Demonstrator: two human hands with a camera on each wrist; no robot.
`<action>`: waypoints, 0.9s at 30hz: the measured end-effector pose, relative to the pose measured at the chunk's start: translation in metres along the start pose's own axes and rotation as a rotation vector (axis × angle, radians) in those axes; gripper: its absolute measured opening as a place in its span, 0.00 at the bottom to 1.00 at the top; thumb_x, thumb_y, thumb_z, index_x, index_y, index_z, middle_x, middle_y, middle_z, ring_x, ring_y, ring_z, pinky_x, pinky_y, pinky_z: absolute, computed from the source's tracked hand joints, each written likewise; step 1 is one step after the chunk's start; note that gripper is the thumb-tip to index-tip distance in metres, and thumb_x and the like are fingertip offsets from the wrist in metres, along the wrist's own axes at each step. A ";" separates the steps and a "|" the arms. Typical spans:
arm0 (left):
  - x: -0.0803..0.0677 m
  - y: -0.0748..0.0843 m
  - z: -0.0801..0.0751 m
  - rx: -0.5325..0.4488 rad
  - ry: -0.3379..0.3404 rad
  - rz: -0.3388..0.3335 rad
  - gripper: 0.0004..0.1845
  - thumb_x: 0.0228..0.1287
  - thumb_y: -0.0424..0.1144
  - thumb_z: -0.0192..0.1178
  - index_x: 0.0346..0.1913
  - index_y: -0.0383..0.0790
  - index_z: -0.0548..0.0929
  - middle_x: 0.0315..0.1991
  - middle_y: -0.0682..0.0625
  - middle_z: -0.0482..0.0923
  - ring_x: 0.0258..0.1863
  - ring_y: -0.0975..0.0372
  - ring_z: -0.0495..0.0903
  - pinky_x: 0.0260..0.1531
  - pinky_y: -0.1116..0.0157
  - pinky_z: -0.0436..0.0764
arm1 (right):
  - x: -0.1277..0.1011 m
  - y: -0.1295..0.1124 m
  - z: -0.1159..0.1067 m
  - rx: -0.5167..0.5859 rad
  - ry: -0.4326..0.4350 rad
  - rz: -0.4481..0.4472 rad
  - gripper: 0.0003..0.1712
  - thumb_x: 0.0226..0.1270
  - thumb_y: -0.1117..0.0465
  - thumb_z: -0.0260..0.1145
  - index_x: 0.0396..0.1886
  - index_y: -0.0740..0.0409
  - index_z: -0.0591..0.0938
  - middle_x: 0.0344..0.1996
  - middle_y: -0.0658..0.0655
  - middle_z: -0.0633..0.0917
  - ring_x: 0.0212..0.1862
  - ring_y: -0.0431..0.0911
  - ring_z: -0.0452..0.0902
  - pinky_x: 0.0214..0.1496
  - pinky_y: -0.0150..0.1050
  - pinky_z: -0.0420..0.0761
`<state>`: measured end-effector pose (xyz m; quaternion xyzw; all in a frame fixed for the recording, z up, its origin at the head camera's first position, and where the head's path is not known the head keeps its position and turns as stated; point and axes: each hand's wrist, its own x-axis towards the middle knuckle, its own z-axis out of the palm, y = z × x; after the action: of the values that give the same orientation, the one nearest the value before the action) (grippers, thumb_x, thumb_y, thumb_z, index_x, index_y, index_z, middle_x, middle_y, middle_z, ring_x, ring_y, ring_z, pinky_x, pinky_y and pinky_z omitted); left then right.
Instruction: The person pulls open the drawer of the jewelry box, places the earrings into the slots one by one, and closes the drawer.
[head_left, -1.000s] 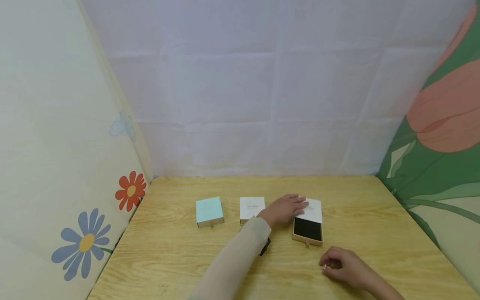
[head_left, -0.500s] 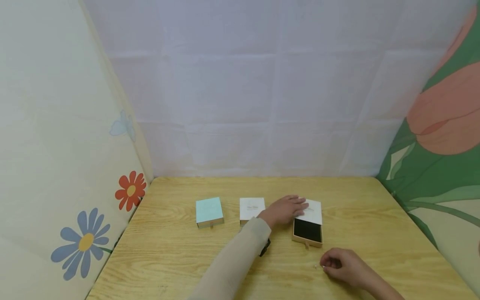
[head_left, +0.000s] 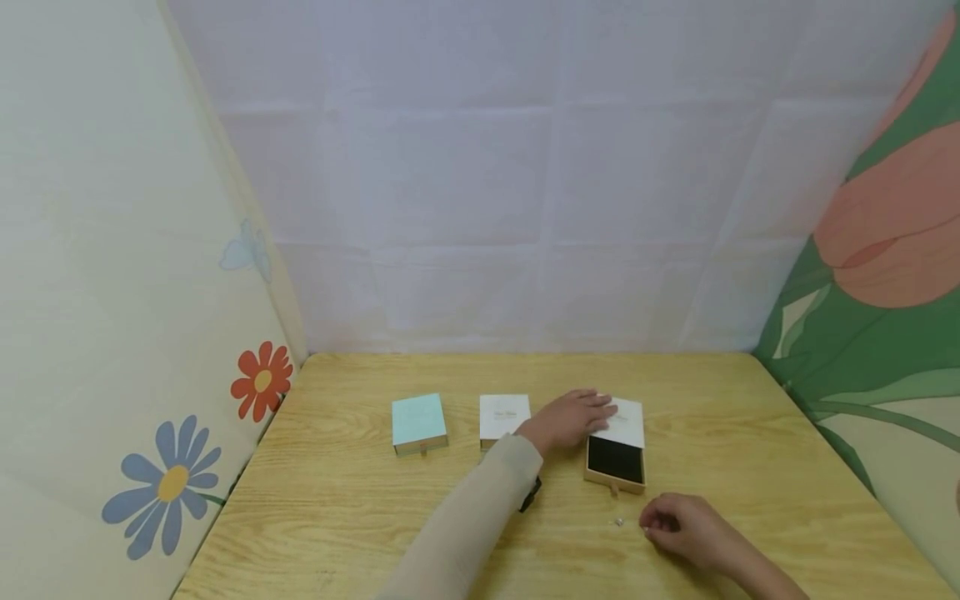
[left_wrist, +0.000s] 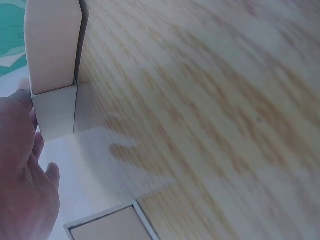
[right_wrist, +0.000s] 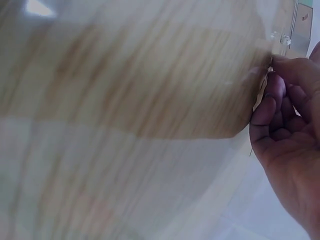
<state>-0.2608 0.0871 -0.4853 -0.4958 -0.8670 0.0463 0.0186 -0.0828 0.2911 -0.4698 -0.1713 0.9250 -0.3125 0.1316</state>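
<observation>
- Left hand [head_left: 570,419]: lies flat, fingers straight, pressing on the white sleeve [head_left: 624,422] of the open drawer box [head_left: 615,461]. Nothing is pinched; the grip is apart. It is unchanged across the last second, so the box is held steady.
- Drawer box: tan tray pulled out toward the person, black pad showing, small pull tab at its near edge. No item can be seen on the pad.
- Right hand [head_left: 678,523]: rests on the wooden surface [head_left: 750,433] near the tray's front right corner, fingers curled. The right wrist view shows the fingertips [right_wrist: 272,95] bent inward with nothing visible between them; the grip is closed and empty.
- Change: a second ago a small shiny piece sat at this hand's fingertips. It now lies free on the surface as a small silver piece of jewellery [head_left: 618,522], just left of the hand, apart from it, and in front of the tray. It is too small to tell whether it is a ring or a stud.
- Judgement: the piece has slipped or been set down short of the pad. It would need picking up again before it could go into the tray.
- Other items: mint-green box [head_left: 418,422] and closed white box [head_left: 504,417] in a row to the left, both shut and untouched.
- Left wrist view: the box side stands just beside the palm; otherwise only blurred wood grain.
</observation>
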 end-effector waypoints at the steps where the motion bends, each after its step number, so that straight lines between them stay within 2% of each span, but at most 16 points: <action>1: 0.000 0.000 0.000 0.006 0.000 0.002 0.27 0.86 0.51 0.30 0.81 0.53 0.55 0.81 0.57 0.53 0.80 0.65 0.51 0.79 0.68 0.46 | 0.000 0.000 0.000 -0.003 0.002 -0.004 0.03 0.67 0.62 0.70 0.35 0.57 0.86 0.29 0.43 0.80 0.31 0.29 0.71 0.30 0.30 0.76; 13: 0.003 -0.001 0.004 0.020 0.011 0.007 0.27 0.86 0.50 0.30 0.81 0.53 0.55 0.80 0.57 0.53 0.79 0.66 0.51 0.79 0.68 0.46 | 0.002 -0.005 0.001 0.032 0.077 0.104 0.02 0.65 0.62 0.70 0.36 0.55 0.86 0.29 0.46 0.82 0.30 0.32 0.72 0.31 0.30 0.78; 27: 0.004 -0.002 0.007 0.017 0.014 0.009 0.27 0.85 0.51 0.30 0.81 0.54 0.54 0.81 0.58 0.52 0.79 0.66 0.51 0.79 0.69 0.45 | 0.002 -0.015 0.003 0.082 0.186 0.112 0.06 0.62 0.65 0.71 0.39 0.57 0.85 0.29 0.49 0.81 0.31 0.33 0.74 0.33 0.30 0.81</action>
<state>-0.2648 0.0894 -0.4918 -0.4997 -0.8643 0.0504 0.0287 -0.0805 0.2776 -0.4629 -0.0840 0.9278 -0.3568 0.0696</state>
